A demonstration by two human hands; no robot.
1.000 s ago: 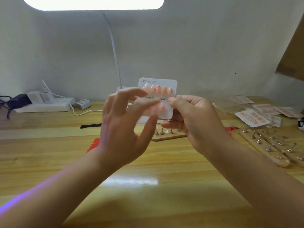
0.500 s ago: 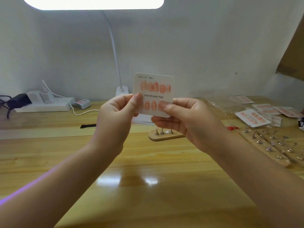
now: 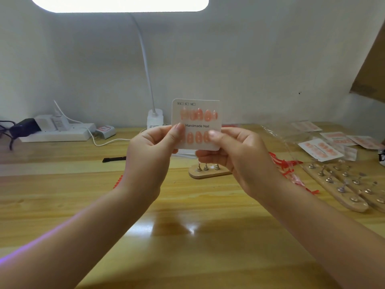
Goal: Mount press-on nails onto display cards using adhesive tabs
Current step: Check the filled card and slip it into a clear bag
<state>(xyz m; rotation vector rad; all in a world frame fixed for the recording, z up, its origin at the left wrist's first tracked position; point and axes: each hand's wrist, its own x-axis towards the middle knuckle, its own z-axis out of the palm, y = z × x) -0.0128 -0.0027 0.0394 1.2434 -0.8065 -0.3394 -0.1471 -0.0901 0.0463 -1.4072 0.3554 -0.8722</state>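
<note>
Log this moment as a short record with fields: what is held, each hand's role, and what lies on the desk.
held item: display card printed "Handmade Nail", upright, raised above the desk
nails on card: peach press-on nails in two rows
left hand: pinches the card's left edge
right hand: thumb on the card's lower right front, fingers behind
below the card: small wooden nail stand with metal pegs
right side of desk: longer peg stands, finished cards
back left: power strip
lighting: desk lamp overhead
</note>
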